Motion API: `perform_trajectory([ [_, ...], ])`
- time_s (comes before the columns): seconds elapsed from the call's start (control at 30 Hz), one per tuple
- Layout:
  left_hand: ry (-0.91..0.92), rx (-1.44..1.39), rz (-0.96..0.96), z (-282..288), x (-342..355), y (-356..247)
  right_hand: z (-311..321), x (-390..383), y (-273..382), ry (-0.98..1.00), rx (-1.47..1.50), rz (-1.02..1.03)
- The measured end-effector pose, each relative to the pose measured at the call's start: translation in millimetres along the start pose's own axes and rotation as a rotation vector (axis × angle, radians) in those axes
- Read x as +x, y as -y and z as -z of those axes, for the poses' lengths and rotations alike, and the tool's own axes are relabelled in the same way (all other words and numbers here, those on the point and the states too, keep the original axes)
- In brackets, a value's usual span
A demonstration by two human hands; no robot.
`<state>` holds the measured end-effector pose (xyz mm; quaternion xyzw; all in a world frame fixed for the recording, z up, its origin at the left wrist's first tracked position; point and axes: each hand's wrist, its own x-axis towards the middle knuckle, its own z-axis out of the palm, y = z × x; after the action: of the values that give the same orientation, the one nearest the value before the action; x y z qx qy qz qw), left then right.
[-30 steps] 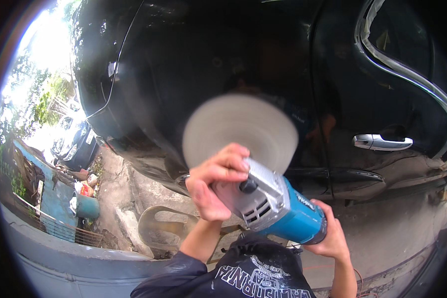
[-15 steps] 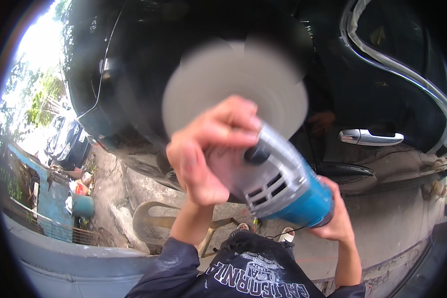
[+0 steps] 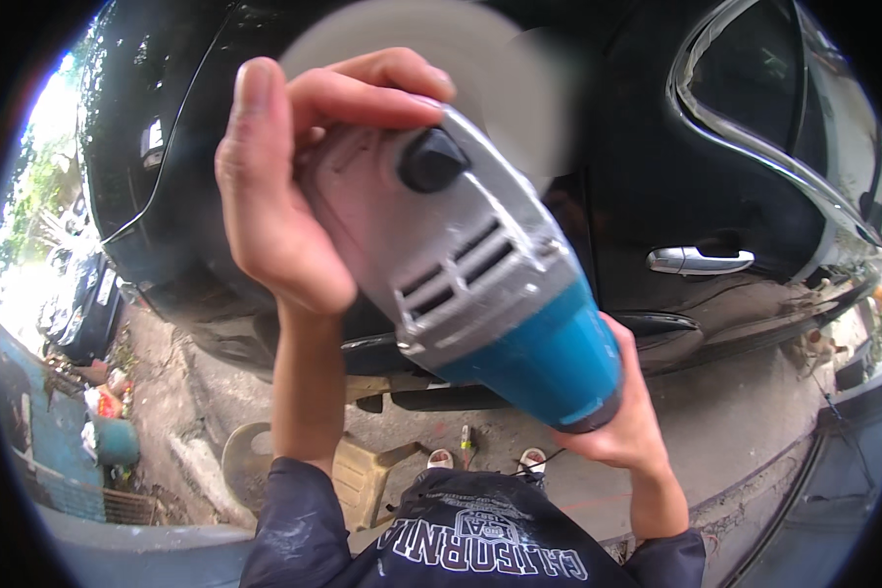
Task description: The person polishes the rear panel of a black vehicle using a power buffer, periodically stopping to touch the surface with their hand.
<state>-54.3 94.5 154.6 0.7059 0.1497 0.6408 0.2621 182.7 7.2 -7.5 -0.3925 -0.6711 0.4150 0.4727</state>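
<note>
A polisher with a blue body and a scuffed silver metal head fills the middle of the picture. Its round pale pad is blurred by spin and lies against or very near the black car panel; which of the two I cannot tell. My left hand curls its fingers over the front of the metal head, with the thumb raised. Around the dark rear end of the tool my right hand is closed, its fingers partly hidden beneath. A black knob sticks out of the head's side.
The glossy black car has a chrome door handle at the right. Beside my feet are a yellowish plastic stool and a small bottle. Another car, a teal bucket and rubble lie left.
The polisher and both hands have moved up and left along the car. The tool's head now appears larger, and the pad still looks blurred by spin.
</note>
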Motion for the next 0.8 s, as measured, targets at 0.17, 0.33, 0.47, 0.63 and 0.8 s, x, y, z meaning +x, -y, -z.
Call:
perform_trajectory([
  [0.17,-0.112,0.026,-0.08,84,-63,-9,-77,0,-4,0.11,-0.025,-0.014],
  [0.33,-0.145,0.214,-0.252,209,-176,-10,-166,-3,-17,0.323,-0.153,-0.056],
  [0.47,-0.477,0.194,-0.193,234,-185,-28,-200,20,11,0.421,-0.226,-0.033],
  [0.63,-0.295,-0.026,-0.13,237,-119,-59,-205,32,49,0.262,-0.175,0.013],
  [0.8,-0.001,-0.078,-0.194,157,-16,-49,-191,11,33,-0.088,0.04,0.062],
])
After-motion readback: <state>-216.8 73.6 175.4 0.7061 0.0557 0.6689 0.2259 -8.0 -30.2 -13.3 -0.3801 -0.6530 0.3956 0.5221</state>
